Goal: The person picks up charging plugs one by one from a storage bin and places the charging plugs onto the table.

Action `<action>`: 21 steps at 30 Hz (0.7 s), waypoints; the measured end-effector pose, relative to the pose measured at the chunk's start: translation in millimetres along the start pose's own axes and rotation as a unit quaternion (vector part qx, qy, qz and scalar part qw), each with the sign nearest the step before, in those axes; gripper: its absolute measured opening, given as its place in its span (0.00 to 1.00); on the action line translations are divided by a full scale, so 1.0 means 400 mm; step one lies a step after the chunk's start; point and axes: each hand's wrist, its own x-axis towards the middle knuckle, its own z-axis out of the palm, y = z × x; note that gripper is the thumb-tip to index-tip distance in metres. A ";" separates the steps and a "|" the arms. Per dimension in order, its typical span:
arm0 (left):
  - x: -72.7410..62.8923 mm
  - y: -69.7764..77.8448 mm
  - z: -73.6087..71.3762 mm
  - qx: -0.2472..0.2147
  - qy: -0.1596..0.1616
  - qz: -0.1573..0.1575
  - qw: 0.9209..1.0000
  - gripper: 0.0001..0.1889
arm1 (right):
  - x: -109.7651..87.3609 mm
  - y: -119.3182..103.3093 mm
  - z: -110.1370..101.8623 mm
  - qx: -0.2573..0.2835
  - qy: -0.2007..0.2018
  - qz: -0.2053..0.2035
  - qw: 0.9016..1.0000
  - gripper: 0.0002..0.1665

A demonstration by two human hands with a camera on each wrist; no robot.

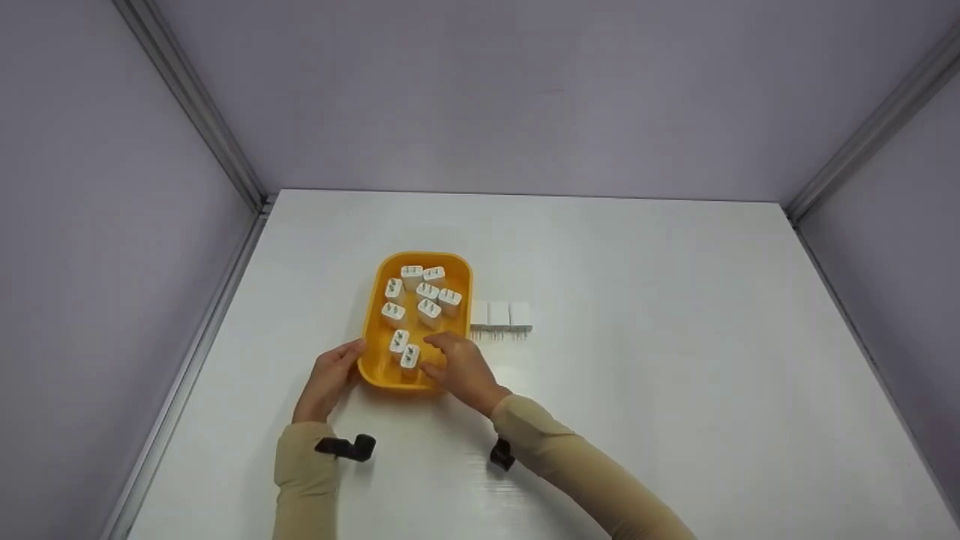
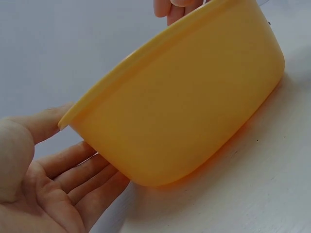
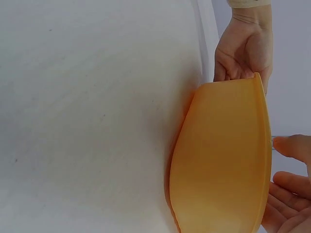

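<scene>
A yellow tray [image 1: 379,367] stands on the table, holding several small white two-pin plugs [image 1: 429,311], most with their pins pointing up. My left hand [image 1: 330,379] holds the tray at its near left corner. In the left wrist view, the left thumb is at the rim while the fingers [image 2: 77,167] lie against the outer wall. Over the tray's near right side is my right hand [image 1: 465,367], thumb and forefinger apart, beside the nearest plug [image 1: 409,356]. Nothing shows between them.
Three white plugs [image 1: 499,315] lie side by side on the table, just right of the tray, their pins toward me. The white table [image 1: 675,337] meets grey walls at the back and both sides.
</scene>
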 end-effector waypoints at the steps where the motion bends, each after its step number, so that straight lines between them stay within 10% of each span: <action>1: 0.000 0.000 -0.001 0.002 0.000 -0.001 1.000 0.33 | 0.001 -0.003 0.001 0.003 -0.006 0.009 1.000 0.24; 14: 0.005 0.002 0.002 0.020 0.007 -0.018 1.000 0.33 | 0.015 -0.028 0.031 0.031 -0.068 0.094 0.993 0.31; 21: 0.003 0.002 0.002 0.008 0.009 -0.021 1.000 0.33 | 0.029 -0.026 0.044 0.000 -0.059 0.062 0.996 0.30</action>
